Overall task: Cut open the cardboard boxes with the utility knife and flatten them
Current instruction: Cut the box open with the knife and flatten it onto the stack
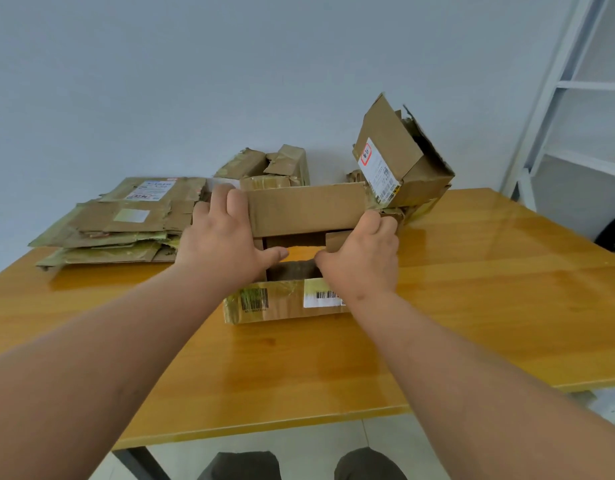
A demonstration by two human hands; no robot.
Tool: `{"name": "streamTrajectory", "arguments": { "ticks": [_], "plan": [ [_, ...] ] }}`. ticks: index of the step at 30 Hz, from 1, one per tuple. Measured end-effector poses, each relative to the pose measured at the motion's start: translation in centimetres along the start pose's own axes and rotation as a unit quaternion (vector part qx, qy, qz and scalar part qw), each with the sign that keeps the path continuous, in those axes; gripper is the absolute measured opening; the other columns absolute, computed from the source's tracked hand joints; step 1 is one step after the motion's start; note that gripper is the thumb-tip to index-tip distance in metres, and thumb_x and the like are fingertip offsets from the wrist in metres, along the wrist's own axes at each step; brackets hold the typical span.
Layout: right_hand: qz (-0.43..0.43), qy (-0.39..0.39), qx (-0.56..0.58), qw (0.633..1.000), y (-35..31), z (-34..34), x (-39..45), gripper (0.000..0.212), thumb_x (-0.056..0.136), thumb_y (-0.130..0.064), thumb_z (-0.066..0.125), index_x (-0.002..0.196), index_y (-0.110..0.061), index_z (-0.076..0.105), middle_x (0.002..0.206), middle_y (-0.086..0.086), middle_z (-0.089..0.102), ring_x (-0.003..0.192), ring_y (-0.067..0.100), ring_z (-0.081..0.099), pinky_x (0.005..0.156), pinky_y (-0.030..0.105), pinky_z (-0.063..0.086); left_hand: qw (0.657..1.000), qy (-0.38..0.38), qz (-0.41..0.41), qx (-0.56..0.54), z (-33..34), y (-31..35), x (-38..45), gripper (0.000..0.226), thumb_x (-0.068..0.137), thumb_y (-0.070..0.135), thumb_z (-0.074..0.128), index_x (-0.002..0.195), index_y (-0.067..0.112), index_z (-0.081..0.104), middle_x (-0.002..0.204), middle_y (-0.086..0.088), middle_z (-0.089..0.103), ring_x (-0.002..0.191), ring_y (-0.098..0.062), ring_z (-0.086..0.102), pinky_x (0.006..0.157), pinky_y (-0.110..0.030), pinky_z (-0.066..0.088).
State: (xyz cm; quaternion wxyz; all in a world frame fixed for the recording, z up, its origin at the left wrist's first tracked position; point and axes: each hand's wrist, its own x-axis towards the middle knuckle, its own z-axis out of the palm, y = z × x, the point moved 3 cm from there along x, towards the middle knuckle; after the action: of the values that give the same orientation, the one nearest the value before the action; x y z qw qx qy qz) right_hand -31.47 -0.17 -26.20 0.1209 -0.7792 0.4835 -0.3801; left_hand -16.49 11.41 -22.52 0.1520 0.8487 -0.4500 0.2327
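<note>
holding the open box [285,303] mid-table, near the front edge, w/ both hands: left hand [223,247] grips the far wall's left end, right hand [363,258] pinches its right end. long axis runs left-right, box dead ahead btwn hands, both equally near. flat stack [126,223] at back-left; no knife seen.

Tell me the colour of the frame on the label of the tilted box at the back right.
Red, on a white label; head view shows it.
</note>
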Motion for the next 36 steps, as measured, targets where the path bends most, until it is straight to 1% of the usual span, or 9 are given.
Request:
{"name": "streamTrajectory", "arguments": {
  "ticks": [9, 12, 15, 19, 25, 28, 32, 34, 36],
  "plan": [
    [0.011, -0.113, 0.146, 0.983, 2.4, -2.0, 1.4, 0.06, 0.089, -0.022, 0.053, 0.148, -0.019, 0.039, 0.132, 0.004, 0.046, 0.107, 0.021, 0.054, 0.082, 0.029, 0.045, 0.993, -0.093, 0.005, -0.078, 0.8, -0.6, 0.8, 0.095, 0.072, 0.05, 0.065, 0.146, 0.022, 0.013, 0.149, 0.002, 0.015, 0.128, -0.034, 0.034, 0.1, -0.044, 0.039],
    [0.08, -0.127, 0.266, 0.952, 3.8, -2.3, 1.8, 0.048, 0.09, -0.009, 0.051, 0.134, -0.029, 0.054, 0.107, -0.006, 0.059, 0.076, 0.007, 0.053, 0.06, 0.022, 0.045, 0.974, -0.163, 0.008, -0.157, -0.1, -1.6, 1.0, 0.096, 0.078, 0.035, 0.063, 0.153, 0.024, 0.005, 0.158, 0.013, 0.003, 0.139, -0.027, 0.027, 0.101, -0.039, 0.04],
    [0.134, -0.141, 0.33, 0.924, 4.9, -2.1, 1.8, 0.021, 0.093, -0.012, 0.057, 0.101, -0.031, 0.055, 0.095, -0.009, 0.058, 0.083, 0.011, 0.052, 0.067, 0.029, 0.047, 0.951, -0.198, 0.009, -0.238, -1.2, -2.8, 0.8, 0.095, 0.08, 0.012, 0.061, 0.155, 0.028, 0.005, 0.157, 0.026, -0.003, 0.133, -0.015, 0.034, 0.076, -0.019, 0.041],
    [0.183, -0.153, 0.377, 0.895, 5.5, -2.1, 1.4, 0.013, 0.095, -0.019, 0.061, 0.097, -0.031, 0.057, 0.097, -0.009, 0.059, 0.088, 0.012, 0.052, 0.062, 0.027, 0.037, 0.92, -0.227, 0.001, -0.319, -1.5, -4.0, 0.3, 0.1, 0.079, -0.007, 0.054, 0.154, 0.036, 0.005, 0.153, 0.036, -0.008, 0.134, -0.008, 0.026, 0.067, -0.021, 0.045],
    [0.148, -0.153, 0.36, 0.908, 4.5, -3.4, 0.6, 0.011, 0.099, -0.022, 0.054, 0.095, -0.032, 0.057, 0.101, -0.005, 0.062, 0.091, 0.017, 0.056, 0.078, 0.036, 0.049, 0.958, -0.182, 0.051, -0.213, -2.6, -4.1, -0.2, 0.114, 0.075, -0.013, 0.053, 0.149, 0.045, -0.01, 0.153, 0.034, -0.01, 0.134, -0.022, 0.039, 0.075, -0.038, 0.055],
    [0.117, -0.099, 0.366, 0.918, 3.4, -4.1, 0.5, 0.016, 0.1, -0.018, 0.053, 0.109, -0.025, 0.064, 0.101, -0.005, 0.064, 0.096, 0.017, 0.06, 0.073, 0.027, 0.047, 0.988, -0.102, 0.106, -0.055, -3.2, -4.2, 0.1, 0.116, 0.077, -0.008, 0.056, 0.144, 0.05, -0.018, 0.15, 0.016, 0.008, 0.096, -0.025, 0.054, 0.056, -0.035, 0.05],
    [0.054, -0.022, 0.349, 0.935, 1.4, -3.9, -0.5, 0.029, 0.102, -0.018, 0.047, 0.129, -0.014, 0.058, 0.104, -0.003, 0.064, 0.095, 0.017, 0.059, 0.075, 0.025, 0.045, 0.988, -0.015, 0.14, 0.062, -4.0, -4.0, 0.8, 0.075, 0.09, 0.023, 0.059, 0.146, 0.049, 0.016, 0.133, 0.002, 0.047, 0.116, -0.028, 0.047, 0.09, -0.044, 0.045],
    [0.039, -0.013, 0.358, 0.933, 0.8, -3.5, -1.0, 0.03, 0.103, -0.018, 0.046, 0.131, -0.013, 0.056, 0.102, -0.005, 0.063, 0.096, 0.018, 0.06, 0.072, 0.024, 0.043, 0.984, 0.01, 0.167, 0.058, -4.2, -3.7, 1.0, 0.04, 0.096, 0.029, 0.05, 0.134, 0.043, 0.049, 0.123, 0.006, 0.059, 0.114, -0.024, 0.051, 0.092, -0.042, 0.042],
    [0.024, -0.026, 0.351, 0.936, 0.7, -3.3, -1.4, 0.031, 0.103, -0.017, 0.046, 0.133, -0.014, 0.055, 0.107, -0.007, 0.061, 0.105, 0.018, 0.058, 0.08, 0.025, 0.041, 0.979, 0.048, 0.193, 0.04, -4.5, -4.0, 0.9, 0.035, 0.097, 0.021, 0.048, 0.125, 0.037, 0.061, 0.117, 0.005, 0.065, 0.106, -0.025, 0.056, 0.086, -0.041, 0.043]
  ]
}}
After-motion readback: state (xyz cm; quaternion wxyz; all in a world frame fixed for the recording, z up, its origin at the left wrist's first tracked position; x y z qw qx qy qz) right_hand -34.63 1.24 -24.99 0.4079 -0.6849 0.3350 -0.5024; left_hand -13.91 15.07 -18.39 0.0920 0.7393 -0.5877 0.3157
